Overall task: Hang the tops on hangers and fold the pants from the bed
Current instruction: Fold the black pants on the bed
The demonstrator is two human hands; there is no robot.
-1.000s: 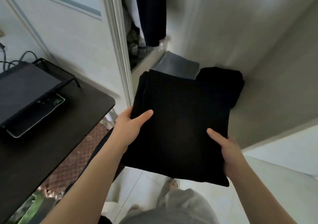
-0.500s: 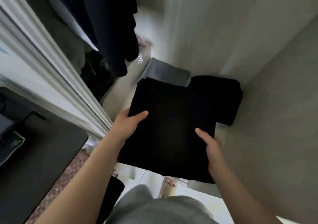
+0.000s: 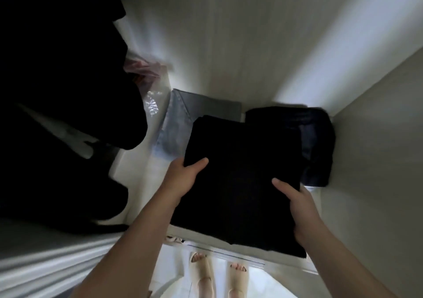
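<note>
I hold folded black pants flat over the wardrobe floor. My left hand grips their left edge, thumb on top. My right hand grips the right edge the same way. The far end of the pants overlaps folded grey jeans lying at the back. A second folded dark garment sits in the right rear corner, beside the black pants. Whether the black pants rest on the floor or hover just above it is unclear.
Dark tops hang at the left inside the wardrobe. A clear plastic bag lies behind them. The white back wall and right side wall close the space. Below are the wardrobe's front sill and my sandalled feet.
I have stepped closer and pushed the black pants deeper into the wardrobe, over the grey jeans. The desk at the left has left the view. Both hands keep their grip.
</note>
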